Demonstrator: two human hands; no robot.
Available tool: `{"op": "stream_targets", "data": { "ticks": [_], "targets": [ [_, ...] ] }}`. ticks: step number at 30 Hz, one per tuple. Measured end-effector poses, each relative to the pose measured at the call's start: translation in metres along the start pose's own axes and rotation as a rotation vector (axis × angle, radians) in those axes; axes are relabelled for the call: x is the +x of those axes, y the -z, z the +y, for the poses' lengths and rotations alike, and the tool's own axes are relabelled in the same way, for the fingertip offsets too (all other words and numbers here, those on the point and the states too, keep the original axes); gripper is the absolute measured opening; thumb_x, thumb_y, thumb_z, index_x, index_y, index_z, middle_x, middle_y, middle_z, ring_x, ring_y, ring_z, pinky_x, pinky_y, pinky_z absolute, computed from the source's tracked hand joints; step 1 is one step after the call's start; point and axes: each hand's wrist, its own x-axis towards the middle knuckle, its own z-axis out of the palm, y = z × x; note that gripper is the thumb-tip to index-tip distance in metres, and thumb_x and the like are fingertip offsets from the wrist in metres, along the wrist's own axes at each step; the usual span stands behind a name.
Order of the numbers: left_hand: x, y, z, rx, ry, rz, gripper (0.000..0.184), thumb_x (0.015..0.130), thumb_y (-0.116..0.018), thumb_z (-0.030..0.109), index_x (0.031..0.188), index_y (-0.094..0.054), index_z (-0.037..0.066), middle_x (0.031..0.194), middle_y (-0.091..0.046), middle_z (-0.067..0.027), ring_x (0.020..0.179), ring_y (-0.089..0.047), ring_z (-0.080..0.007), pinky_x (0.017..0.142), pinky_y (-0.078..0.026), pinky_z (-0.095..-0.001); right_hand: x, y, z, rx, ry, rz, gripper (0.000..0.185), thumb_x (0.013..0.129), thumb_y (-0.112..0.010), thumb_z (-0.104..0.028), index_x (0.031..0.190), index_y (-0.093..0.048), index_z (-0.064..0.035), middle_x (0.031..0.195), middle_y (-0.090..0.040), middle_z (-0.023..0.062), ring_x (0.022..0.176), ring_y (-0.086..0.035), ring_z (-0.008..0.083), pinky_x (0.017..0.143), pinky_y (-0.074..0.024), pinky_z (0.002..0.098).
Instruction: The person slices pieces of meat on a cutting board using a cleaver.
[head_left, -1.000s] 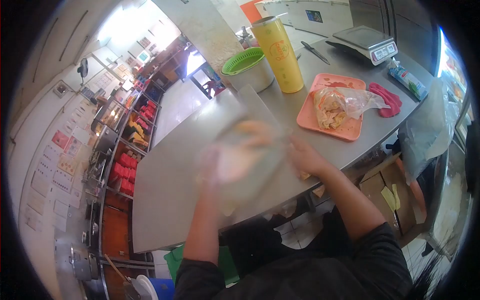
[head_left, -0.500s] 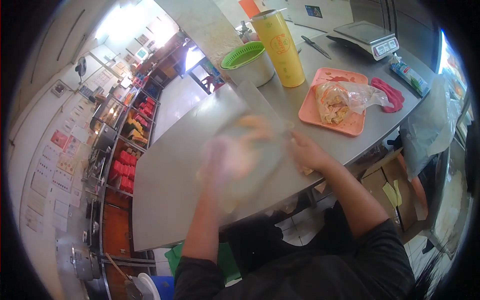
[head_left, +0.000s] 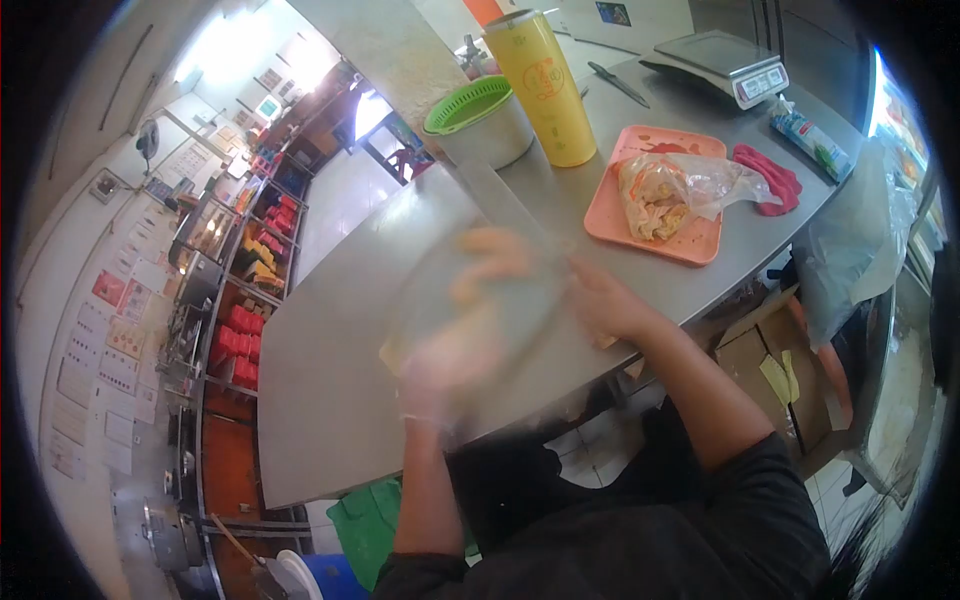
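Observation:
A round bowl [head_left: 532, 312], smeared by motion and either see-through or shiny, is at the near edge of the steel table. My right hand [head_left: 603, 303] is closed at the bowl's right rim. Over the lower left of the bowl is my left hand [head_left: 450, 362], badly blurred, seemingly in a clear plastic glove; its fingers cannot be made out. Orange-tan food pieces [head_left: 490, 262] show inside the bowl, too blurred to name.
On the steel table [head_left: 330, 350] a pink tray [head_left: 610, 205] bears a clear bag of food [head_left: 655, 200]. A pink cloth [head_left: 770, 180], yellow cylinder [head_left: 545, 95], green basket [head_left: 470, 108] in a pot, knife [head_left: 620, 84] and scale [head_left: 720, 62] stand around it. A cardboard box [head_left: 780, 375] is below right.
My left hand has moved down and toward me over the bowl. My right hand stays at the rim. The whole view has shifted slightly.

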Motion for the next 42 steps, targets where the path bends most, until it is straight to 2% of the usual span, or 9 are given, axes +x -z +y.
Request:
{"op": "stream_targets", "data": {
  "ticks": [1,3,10,13,16,18,22,26,42],
  "targets": [
    [-0.007,0.011,0.007,0.314,-0.159,0.022,0.030,0.105,-0.060,0.029,0.117,-0.072,0.004,0.103,-0.074,-0.0152,0.099,-0.072,-0.0340,0.088,-0.058,-0.0437,-0.001,-0.002,0.000,0.005,-0.011,-0.007,0.029,0.111,-0.058,-0.031,0.124,-0.052,-0.0055,0.067,-0.051,-0.0016,0.046,-0.051,0.0100,0.042,-0.0438,0.0292],
    [-0.008,0.038,0.048,0.211,0.208,-0.137,0.030,0.103,-0.056,0.026,0.117,-0.072,0.004,0.109,-0.073,-0.0214,0.103,-0.069,-0.0439,0.095,-0.055,-0.0504,-0.004,-0.006,-0.006,-0.018,-0.032,0.049,0.030,0.111,-0.059,-0.032,0.123,-0.053,-0.0051,0.069,-0.051,-0.0013,0.047,-0.051,0.0101,0.042,-0.0434,0.0294],
    [-0.014,0.047,0.008,0.642,0.040,-0.184,0.029,0.103,-0.056,0.027,0.106,-0.073,0.004,0.108,-0.073,-0.0224,0.100,-0.070,-0.0414,0.086,-0.055,-0.0517,0.000,-0.005,0.001,-0.045,-0.046,0.033,0.034,0.111,-0.059,-0.032,0.129,-0.052,-0.0036,0.071,-0.052,-0.0004,0.047,-0.051,0.0102,0.042,-0.0432,0.0293],
    [0.000,0.064,0.044,0.616,0.294,-0.245,0.028,0.101,-0.061,0.029,0.103,-0.073,0.004,0.105,-0.074,-0.0206,0.096,-0.071,-0.0387,0.081,-0.055,-0.0514,0.000,-0.006,0.001,-0.037,-0.014,0.048,0.034,0.112,-0.058,-0.031,0.130,-0.052,-0.0032,0.071,-0.052,-0.0005,0.047,-0.051,0.0104,0.042,-0.0434,0.0296],
    [0.015,0.067,0.009,0.549,0.243,-0.226,0.028,0.098,-0.064,0.030,0.101,-0.074,0.004,0.102,-0.074,-0.0187,0.095,-0.072,-0.0365,0.081,-0.056,-0.0496,-0.004,-0.011,-0.006,-0.059,-0.013,0.035,0.034,0.112,-0.058,-0.031,0.130,-0.052,-0.0027,0.071,-0.052,-0.0004,0.046,-0.051,0.0106,0.042,-0.0435,0.0295],
    [0.030,0.055,-0.011,0.556,-0.057,-0.180,0.027,0.096,-0.065,0.030,0.101,-0.075,0.005,0.102,-0.075,-0.0193,0.095,-0.073,-0.0359,0.082,-0.056,-0.0484,-0.008,-0.017,-0.013,-0.099,-0.023,0.084,0.034,0.111,-0.058,-0.031,0.130,-0.052,-0.0028,0.071,-0.052,-0.0007,0.045,-0.051,0.0104,0.042,-0.0435,0.0294],
    [0.061,0.045,0.056,0.336,-0.054,-0.457,0.029,0.092,-0.068,0.032,0.100,-0.077,0.006,0.100,-0.075,-0.0215,0.094,-0.073,-0.0368,0.083,-0.057,-0.0468,-0.005,-0.023,-0.010,-0.159,-0.028,0.055,0.033,0.111,-0.059,-0.030,0.129,-0.053,-0.0032,0.071,-0.052,-0.0013,0.046,-0.051,0.0098,0.042,-0.0435,0.0292],
    [0.087,0.034,0.088,0.607,-0.093,-0.783,0.029,0.086,-0.068,0.032,0.094,-0.078,0.006,0.095,-0.075,-0.0233,0.092,-0.073,-0.0392,0.084,-0.057,-0.0469,-0.005,-0.026,-0.009,-0.181,-0.032,0.083,0.033,0.111,-0.059,-0.031,0.130,-0.053,-0.0046,0.069,-0.052,-0.0015,0.045,-0.051,0.0095,0.042,-0.0435,0.0293],
    [0.101,0.028,0.026,0.425,-0.002,-0.412,0.027,0.089,-0.065,0.031,0.104,-0.073,0.011,0.098,-0.076,-0.0152,0.093,-0.074,-0.0344,0.084,-0.058,-0.0463,0.003,-0.022,-0.004,-0.142,-0.061,0.086,0.033,0.111,-0.059,-0.032,0.132,-0.054,-0.0078,0.068,-0.051,-0.0022,0.044,-0.048,0.0090,0.041,-0.0416,0.0277]
  ]
}}
